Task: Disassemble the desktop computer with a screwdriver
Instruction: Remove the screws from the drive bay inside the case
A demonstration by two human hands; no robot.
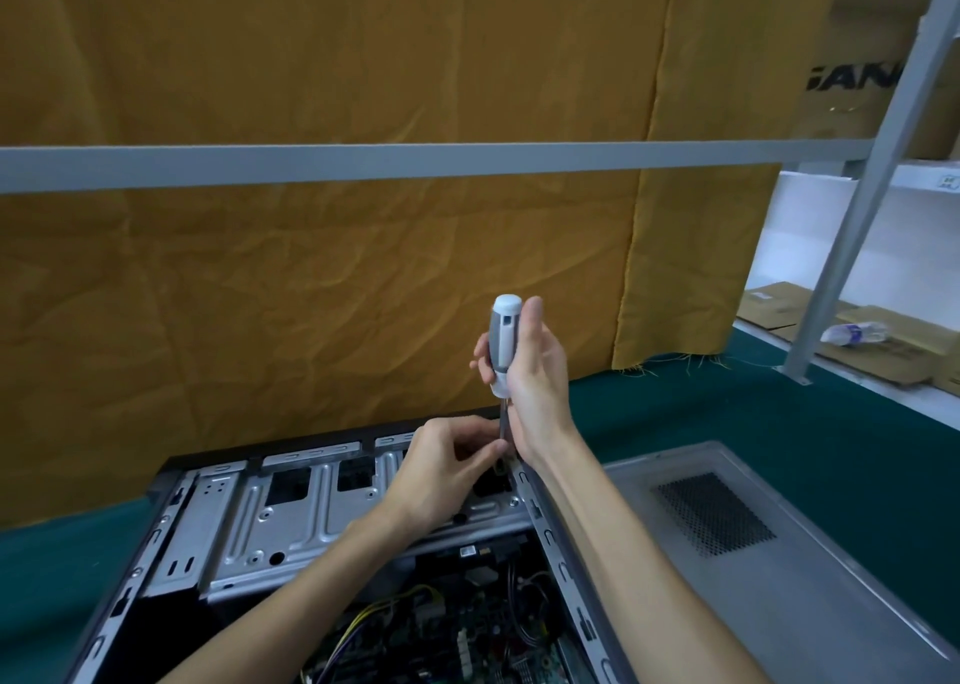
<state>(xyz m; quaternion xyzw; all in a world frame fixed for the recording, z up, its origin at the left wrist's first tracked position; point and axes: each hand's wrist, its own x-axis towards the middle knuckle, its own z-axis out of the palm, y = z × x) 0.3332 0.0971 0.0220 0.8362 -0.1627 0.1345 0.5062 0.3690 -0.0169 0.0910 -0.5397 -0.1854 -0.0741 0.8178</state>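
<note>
Head | right hand (530,371) grips screwdriver (503,351) | left hand (447,468) fingers pinch shaft

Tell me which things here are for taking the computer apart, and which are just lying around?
For the job:
screwdriver, gripped by the right hand
left hand, steadying its shaft
open computer case
removed side panel

Just lying about:
plastic bottle
flat cardboard boxes
yellow cloth

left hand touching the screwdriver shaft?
Touching. The head view shows the left hand with its fingertips pinched against the lower shaft of the screwdriver, no gap visible, while the right hand grips the handle.
</note>
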